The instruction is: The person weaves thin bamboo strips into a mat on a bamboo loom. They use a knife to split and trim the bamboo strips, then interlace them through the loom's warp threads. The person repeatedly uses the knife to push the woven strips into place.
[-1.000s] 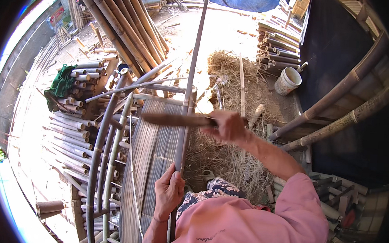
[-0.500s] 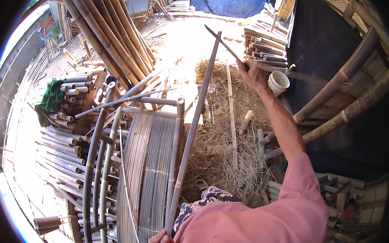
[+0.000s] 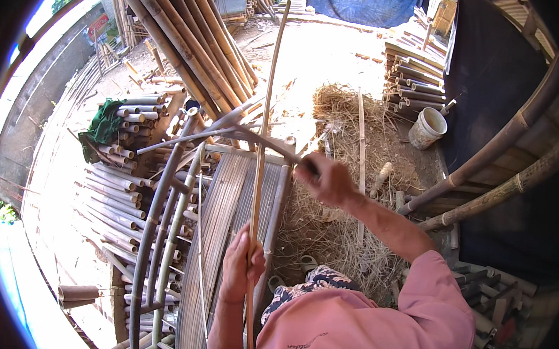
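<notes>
A long, narrow bamboo strip (image 3: 274, 72) stands nearly upright before me, its far tip up near the top of the view. My left hand (image 3: 243, 263) grips it low down, and its lower end runs back beside my forearm. In my right hand (image 3: 330, 179) is a long-bladed knife (image 3: 271, 145), its handle mostly hidden by the fingers. The blade points left and crosses the strip a little above my left hand; whether it touches cannot be made out. Beneath lies a bamboo bench (image 3: 227, 197) with a slatted top.
Stacked bamboo poles (image 3: 115, 190) lie at the left, near a green cloth (image 3: 103, 125). Thick poles (image 3: 185, 41) lean behind the bench. Shavings (image 3: 341, 108) cover the ground ahead. A white bucket (image 3: 428, 128) stands right, beside cut bamboo (image 3: 416, 80) and a dark sheet (image 3: 506, 131).
My left hand has moved up and forward along with the strip. My right hand has brought the knife down and nearer, from the strip's far end to its middle. The view has shifted slightly left.
</notes>
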Tool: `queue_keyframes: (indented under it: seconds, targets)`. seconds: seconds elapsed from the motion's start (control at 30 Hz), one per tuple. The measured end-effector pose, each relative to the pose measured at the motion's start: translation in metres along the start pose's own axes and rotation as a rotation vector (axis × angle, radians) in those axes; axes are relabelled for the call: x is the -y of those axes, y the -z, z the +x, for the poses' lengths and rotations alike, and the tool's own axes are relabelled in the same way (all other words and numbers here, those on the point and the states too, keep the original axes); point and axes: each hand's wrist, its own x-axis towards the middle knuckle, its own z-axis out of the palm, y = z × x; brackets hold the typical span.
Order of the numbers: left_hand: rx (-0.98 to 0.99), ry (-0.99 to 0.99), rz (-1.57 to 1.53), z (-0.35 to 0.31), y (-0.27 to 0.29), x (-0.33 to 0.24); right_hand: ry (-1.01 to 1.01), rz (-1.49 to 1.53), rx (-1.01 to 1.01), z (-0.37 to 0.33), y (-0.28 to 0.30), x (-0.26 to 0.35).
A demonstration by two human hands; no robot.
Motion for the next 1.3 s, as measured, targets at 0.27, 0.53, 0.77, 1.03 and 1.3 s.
queue_keyframes:
  seconds: [0.27,0.53,0.77,1.03,1.3]
  targets:
    - [0.063,0.052,-0.065,-0.012,-0.015,0.008,-0.062,-0.171,0.001,0.009,-0.007,0.011]
    - [0.104,0.053,0.014,-0.030,-0.013,0.018,0.135,-0.357,-0.148,0.010,0.009,-0.006]
    - [0.093,0.106,0.016,-0.050,0.001,0.021,0.241,-0.374,-0.088,-0.008,0.002,-0.012]
    - [0.119,0.243,0.008,-0.117,0.043,0.041,-0.160,-0.518,-0.175,0.047,0.078,-0.092]
    - [0.117,0.407,-0.001,-0.206,0.121,0.071,-0.708,-0.450,-0.259,0.068,0.207,-0.157]
